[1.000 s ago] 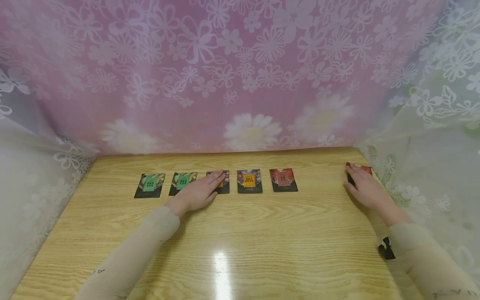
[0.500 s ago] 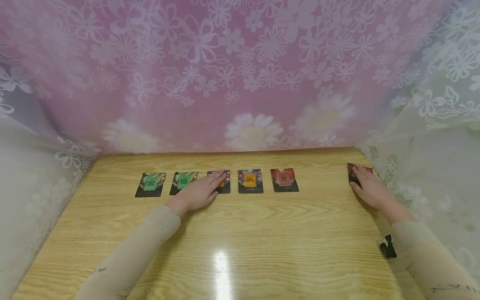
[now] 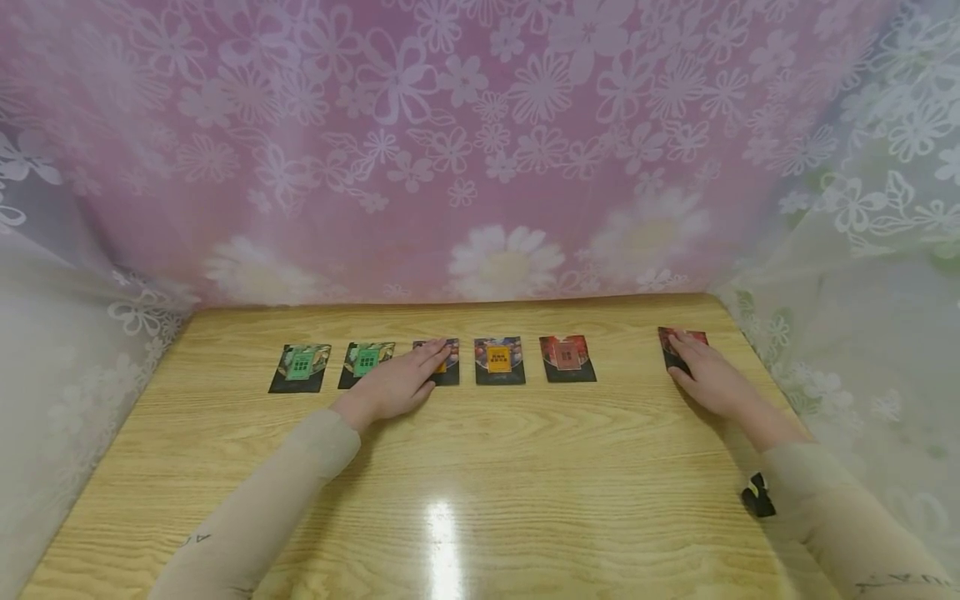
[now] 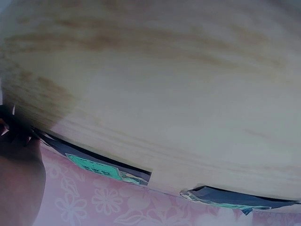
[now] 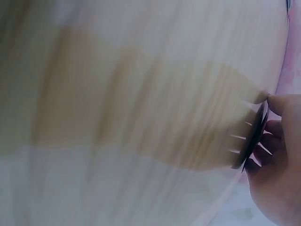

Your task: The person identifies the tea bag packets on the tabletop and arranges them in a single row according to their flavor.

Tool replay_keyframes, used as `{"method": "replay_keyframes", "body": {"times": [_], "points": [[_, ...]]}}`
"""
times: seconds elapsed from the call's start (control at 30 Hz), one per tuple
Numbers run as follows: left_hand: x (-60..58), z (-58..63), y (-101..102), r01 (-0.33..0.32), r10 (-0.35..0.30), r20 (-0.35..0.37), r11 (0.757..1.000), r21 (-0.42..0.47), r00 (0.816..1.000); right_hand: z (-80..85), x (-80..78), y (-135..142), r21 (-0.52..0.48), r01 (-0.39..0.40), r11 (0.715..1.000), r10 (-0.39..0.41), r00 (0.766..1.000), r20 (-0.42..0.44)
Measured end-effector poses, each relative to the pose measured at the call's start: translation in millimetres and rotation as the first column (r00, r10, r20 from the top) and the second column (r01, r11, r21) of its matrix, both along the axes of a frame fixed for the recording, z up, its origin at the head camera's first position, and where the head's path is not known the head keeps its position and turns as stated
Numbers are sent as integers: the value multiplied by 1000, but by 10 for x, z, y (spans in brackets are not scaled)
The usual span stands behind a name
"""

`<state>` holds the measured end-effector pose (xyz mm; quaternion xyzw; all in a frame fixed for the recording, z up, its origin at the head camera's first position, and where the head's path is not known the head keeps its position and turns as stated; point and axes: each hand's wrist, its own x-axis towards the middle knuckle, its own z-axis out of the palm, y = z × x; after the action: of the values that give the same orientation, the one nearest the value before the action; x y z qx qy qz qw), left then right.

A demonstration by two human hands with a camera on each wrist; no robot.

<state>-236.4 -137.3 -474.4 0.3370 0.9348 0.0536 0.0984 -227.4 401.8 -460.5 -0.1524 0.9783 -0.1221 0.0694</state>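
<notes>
In the head view my left hand (image 3: pixel 396 382) rests with fingers extended on a purple-and-black packet (image 3: pixel 452 374), covering most of it. To its left lie two green-labelled packets (image 3: pixel 300 368), both also visible in the left wrist view. Right of it are an orange-labelled packet (image 3: pixel 500 361) and a red-labelled packet (image 3: pixel 567 359). Further right, my right hand (image 3: pixel 708 379) presses straight fingers onto another red-and-black packet (image 3: pixel 670 350), hiding much of its face. In the right wrist view that packet (image 5: pixel 254 136) lies flat under the fingertips.
All packets lie on a wood-grain table (image 3: pixel 525 467). A pink floral curtain (image 3: pixel 420 167) hangs behind it, and pale flowered cloth (image 3: pixel 892 350) hangs at both sides. A small black object (image 3: pixel 758 495) sits beside the right sleeve.
Under my right hand, the red-and-black packet has slid left, towards the row, after a slight shift to the right. My left hand has stayed in place.
</notes>
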Motion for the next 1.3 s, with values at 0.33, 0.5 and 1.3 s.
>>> {"method": "replay_keyframes", "body": {"times": [0.33, 0.5, 1.3], "points": [[13, 28, 13, -8, 8, 18, 1000, 4, 1000, 12, 37, -359, -17, -38, 999, 38, 999, 2], [15, 29, 8, -6, 6, 12, 1000, 5, 1000, -11, 42, -519, -14, -65, 998, 64, 998, -14], [29, 32, 2, -9, 9, 9, 999, 31, 1000, -33, 119, -794, 7, -87, 996, 88, 995, -49]]}}
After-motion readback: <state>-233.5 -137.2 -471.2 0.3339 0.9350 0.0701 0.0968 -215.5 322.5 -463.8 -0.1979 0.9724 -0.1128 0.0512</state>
